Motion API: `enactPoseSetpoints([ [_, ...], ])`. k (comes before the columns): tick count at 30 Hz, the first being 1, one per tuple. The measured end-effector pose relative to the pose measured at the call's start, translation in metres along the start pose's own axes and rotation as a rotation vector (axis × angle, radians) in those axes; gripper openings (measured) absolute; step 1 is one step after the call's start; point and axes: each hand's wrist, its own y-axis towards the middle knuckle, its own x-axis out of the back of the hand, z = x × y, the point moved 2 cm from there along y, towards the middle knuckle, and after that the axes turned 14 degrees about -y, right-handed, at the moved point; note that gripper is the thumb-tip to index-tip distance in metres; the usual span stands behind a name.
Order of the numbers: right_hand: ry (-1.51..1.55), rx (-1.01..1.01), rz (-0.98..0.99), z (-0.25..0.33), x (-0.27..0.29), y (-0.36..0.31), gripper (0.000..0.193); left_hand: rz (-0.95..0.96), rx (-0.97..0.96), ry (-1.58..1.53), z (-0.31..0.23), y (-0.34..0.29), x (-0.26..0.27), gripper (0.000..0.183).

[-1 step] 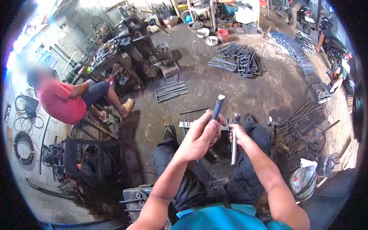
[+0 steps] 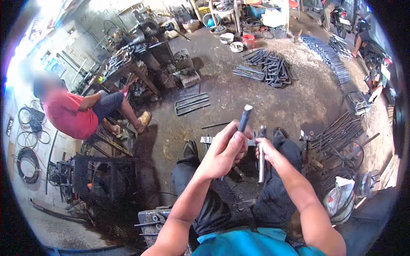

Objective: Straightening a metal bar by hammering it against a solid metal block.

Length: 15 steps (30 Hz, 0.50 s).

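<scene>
My left hand (image 2: 228, 149) is closed round a dark metal rod (image 2: 244, 119), which tilts upward and ends in a bright, bare tip. Beside it, on the right, my right hand (image 2: 265, 149) grips a metal bar (image 2: 261, 170) with a dark, rounded upper end and a shiny lower end; its exact kind is unclear. The two pieces are apart. Below my hands, between my knees, lies a partly hidden metal piece (image 2: 206, 139) with a pale edge. A thin dark rod (image 2: 215, 125) rests on the floor just beyond my left hand.
At left, a person in a red shirt (image 2: 70, 113) sits beside a cluttered workbench (image 2: 128, 72). Bent rods lie in a pile (image 2: 275, 70) ahead, with a long row of rods (image 2: 326, 57) behind. Loose rods (image 2: 337, 130) lie at right; a dark machine (image 2: 104, 175) stands at near left.
</scene>
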Motion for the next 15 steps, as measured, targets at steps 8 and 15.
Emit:
enactPoseSetpoints([
  [8,0.053,0.065,-0.069,-0.002,0.004,0.021,0.025,0.02,-0.081,-0.283,-0.031,0.025,-0.053,0.046],
  [15,0.284,0.103,-0.112,-0.013,0.015,0.056,0.019,0.176,-0.152,-0.43,-0.042,0.041,-0.077,0.042],
])
